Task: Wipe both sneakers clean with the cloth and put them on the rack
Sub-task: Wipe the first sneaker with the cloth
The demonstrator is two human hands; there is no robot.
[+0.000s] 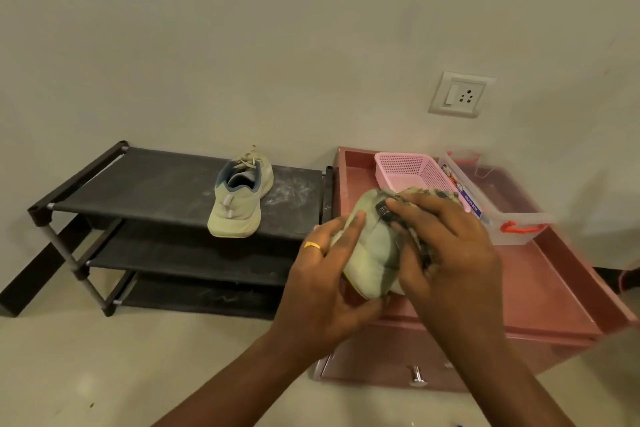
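One sneaker [372, 253] is held in the air above the front of the pink worktop [540, 288]. It is gripped by the left hand [325, 274], whose fingers are wrapped round its side and underside. The cloth [433, 196], dark and patterned, is bunched under the right hand [446, 246], whose fingers are curled over it and pressed against the sneaker's upper. The other sneaker [239, 198] is stood on the top shelf of the rack [156, 180], heel toward the camera, laces loose. It is judged to be wiped already, so about half the task is taken as done.

The held sneaker is judged to be light, with a soft fabric upper that yields under pressure and a firmer sole. A grip at the sole and heel is therefore advised, so that the wiping force is backed by the stiffer part and the upper is left free for the cloth. The cloth is limp and easily bunched, so it is best kept wadded in the palm. For the rack, the sneaker can be carried in one hand by the heel collar. A pink basket [408, 170] and a clear box [512, 225] are kept at the back of the worktop.
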